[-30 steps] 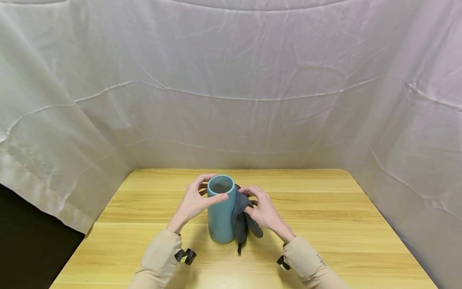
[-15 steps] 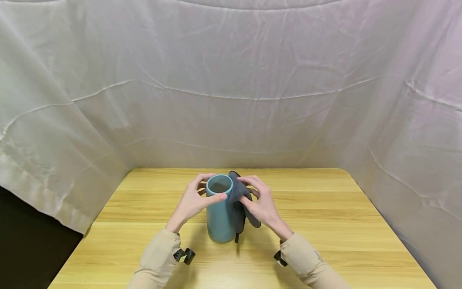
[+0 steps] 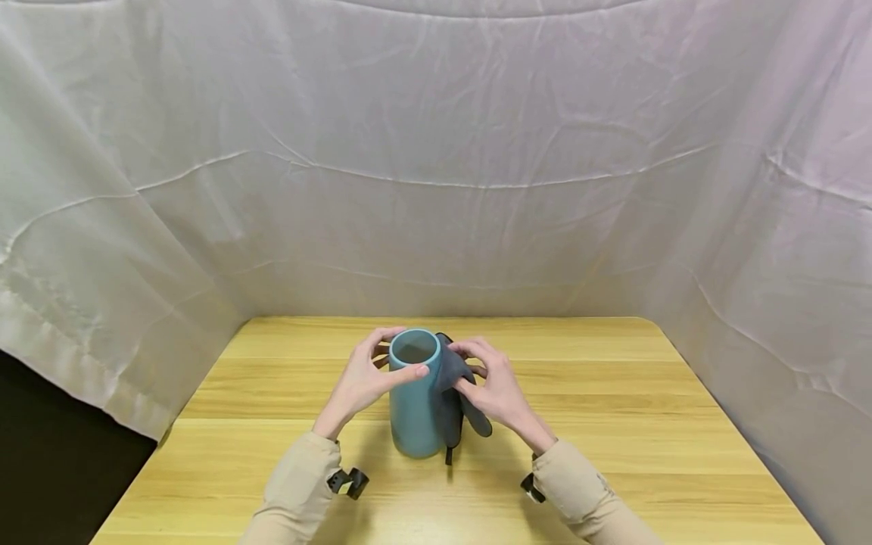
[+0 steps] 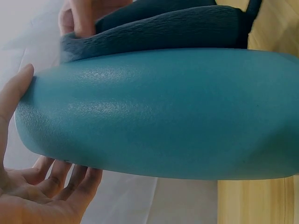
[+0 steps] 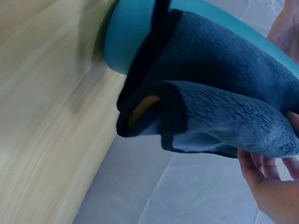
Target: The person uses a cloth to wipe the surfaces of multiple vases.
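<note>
A tall teal vase (image 3: 415, 416) stands upright on the wooden table, its round mouth facing up. My left hand (image 3: 363, 381) grips it near the rim, thumb across the front and fingers behind the far side. My right hand (image 3: 496, 386) pinches a dark grey-blue cloth (image 3: 450, 409) against the vase's right side. The cloth (image 5: 224, 70) is fuzzy with a black edge binding and hangs in folds, a small black loop at its lower end. In the left wrist view the cloth (image 4: 173, 35) lies along the side of the vase (image 4: 154, 112).
The light wood table (image 3: 613, 439) spreads out around the vase. Pale grey fabric (image 3: 450, 227) hangs behind it and on both sides. A dark area (image 3: 61, 454) shows past the table's left edge. Small black cameras (image 3: 349, 482) sit on both sleeved wrists.
My right hand slides the cloth up along the vase's side, then slightly back down. The left hand keeps its grip and the vase stays almost in place.
</note>
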A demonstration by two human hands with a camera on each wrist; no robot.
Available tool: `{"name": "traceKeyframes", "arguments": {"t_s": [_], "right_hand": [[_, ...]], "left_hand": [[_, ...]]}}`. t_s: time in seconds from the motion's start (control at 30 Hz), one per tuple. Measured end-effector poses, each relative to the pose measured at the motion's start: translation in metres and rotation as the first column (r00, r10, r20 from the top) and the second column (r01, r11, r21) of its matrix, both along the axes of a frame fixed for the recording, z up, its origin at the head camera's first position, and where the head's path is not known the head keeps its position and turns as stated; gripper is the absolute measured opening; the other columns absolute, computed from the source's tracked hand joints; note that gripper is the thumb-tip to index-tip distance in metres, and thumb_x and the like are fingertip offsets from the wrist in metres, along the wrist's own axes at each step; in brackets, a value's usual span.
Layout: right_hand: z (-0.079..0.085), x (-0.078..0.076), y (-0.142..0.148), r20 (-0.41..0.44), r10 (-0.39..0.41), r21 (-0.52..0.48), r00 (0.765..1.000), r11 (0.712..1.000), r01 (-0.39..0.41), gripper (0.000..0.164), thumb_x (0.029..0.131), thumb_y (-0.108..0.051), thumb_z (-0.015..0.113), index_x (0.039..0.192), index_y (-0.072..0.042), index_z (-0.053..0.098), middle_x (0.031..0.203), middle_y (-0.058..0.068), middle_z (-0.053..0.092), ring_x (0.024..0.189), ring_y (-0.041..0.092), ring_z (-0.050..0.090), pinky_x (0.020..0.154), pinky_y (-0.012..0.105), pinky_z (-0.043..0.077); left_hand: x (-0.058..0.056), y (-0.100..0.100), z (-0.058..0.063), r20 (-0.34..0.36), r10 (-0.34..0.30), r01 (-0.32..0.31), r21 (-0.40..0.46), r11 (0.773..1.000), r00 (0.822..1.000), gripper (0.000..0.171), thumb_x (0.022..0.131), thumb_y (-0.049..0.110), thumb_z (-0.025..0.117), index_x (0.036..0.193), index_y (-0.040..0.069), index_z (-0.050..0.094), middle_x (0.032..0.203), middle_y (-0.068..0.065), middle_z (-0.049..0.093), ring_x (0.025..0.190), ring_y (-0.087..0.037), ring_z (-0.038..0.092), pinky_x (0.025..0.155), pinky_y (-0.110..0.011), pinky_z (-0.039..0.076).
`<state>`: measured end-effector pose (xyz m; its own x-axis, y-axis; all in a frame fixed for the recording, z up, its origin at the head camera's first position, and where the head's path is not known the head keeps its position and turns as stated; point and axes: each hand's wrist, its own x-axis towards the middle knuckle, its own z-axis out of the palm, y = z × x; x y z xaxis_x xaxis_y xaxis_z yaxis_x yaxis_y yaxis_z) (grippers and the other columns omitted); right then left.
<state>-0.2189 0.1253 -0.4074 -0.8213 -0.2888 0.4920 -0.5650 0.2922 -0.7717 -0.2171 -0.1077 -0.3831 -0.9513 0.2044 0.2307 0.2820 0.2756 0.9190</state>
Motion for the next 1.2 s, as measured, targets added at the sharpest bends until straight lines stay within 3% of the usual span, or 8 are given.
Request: {"name": "traceKeyframes", "arguments": {"t_s": [0.27,0.4,0.53,0.77,0.93,1.2], "right_hand": [[-0.009,-0.002,0.003,0.112,-0.006,0.130,0.994,0.991,-0.009,0.042,0.081,0.012,0.064,0.121,-0.002,0.066,0.116,0.015,0.063,0.105,0.027,0.060,0.087,0.045,0.063],[-0.013,-0.004,0.004,0.134,-0.019,0.207,0.991,0.978,-0.009,0.045,0.078,0.013,0.061,0.120,-0.001,0.065,0.117,0.016,0.063,0.105,0.028,0.060,0.085,0.049,0.063],[-0.013,-0.004,0.004,0.140,-0.023,0.215,0.990,0.977,-0.008,0.045,0.077,0.013,0.061,0.120,-0.002,0.065,0.117,0.016,0.063,0.105,0.029,0.060,0.084,0.049,0.063],[-0.016,-0.002,0.004,0.120,-0.016,0.170,0.993,0.985,-0.005,0.041,0.082,0.012,0.064,0.121,-0.001,0.066,0.117,0.017,0.063,0.106,0.029,0.062,0.086,0.047,0.063],[-0.015,0.001,0.002,0.104,-0.016,0.076,0.994,0.997,0.008,0.041,0.085,0.012,0.065,0.123,-0.003,0.067,0.116,0.015,0.064,0.107,0.028,0.061,0.090,0.044,0.062],[-0.005,0.002,-0.005,-0.064,0.012,-0.126,0.998,0.992,-0.020,0.041,0.086,0.012,0.070,0.125,0.001,0.066,0.119,0.019,0.062,0.111,0.027,0.062,0.093,0.038,0.061]], "left_hand": [[0.001,0.000,-0.001,0.005,-0.005,0.005,0.005,1.000,1.000,0.064,0.080,0.029,0.085,0.136,0.020,0.057,0.127,-0.007,0.061,0.119,-0.033,0.059,0.107,-0.051,0.048],[0.001,0.000,-0.001,0.001,-0.007,0.007,0.008,1.000,1.000,0.064,0.080,0.029,0.085,0.136,0.019,0.057,0.127,-0.008,0.061,0.119,-0.033,0.059,0.106,-0.050,0.049],[0.001,0.000,-0.001,0.005,-0.003,0.003,0.003,1.000,1.000,0.064,0.080,0.030,0.085,0.136,0.020,0.057,0.126,-0.007,0.061,0.118,-0.030,0.060,0.106,-0.050,0.049],[0.001,0.000,-0.001,0.008,-0.001,0.001,0.006,1.000,1.000,0.064,0.080,0.030,0.085,0.136,0.020,0.056,0.127,-0.008,0.061,0.117,-0.029,0.060,0.107,-0.050,0.048],[0.002,0.000,-0.001,0.006,0.002,-0.002,0.005,1.000,1.000,0.064,0.080,0.030,0.085,0.136,0.020,0.057,0.126,-0.007,0.061,0.117,-0.028,0.060,0.106,-0.049,0.049],[0.001,0.000,-0.001,-0.010,0.002,-0.002,0.009,1.000,1.000,0.064,0.080,0.029,0.085,0.136,0.018,0.057,0.126,-0.008,0.061,0.117,-0.029,0.060,0.106,-0.050,0.049]]}}
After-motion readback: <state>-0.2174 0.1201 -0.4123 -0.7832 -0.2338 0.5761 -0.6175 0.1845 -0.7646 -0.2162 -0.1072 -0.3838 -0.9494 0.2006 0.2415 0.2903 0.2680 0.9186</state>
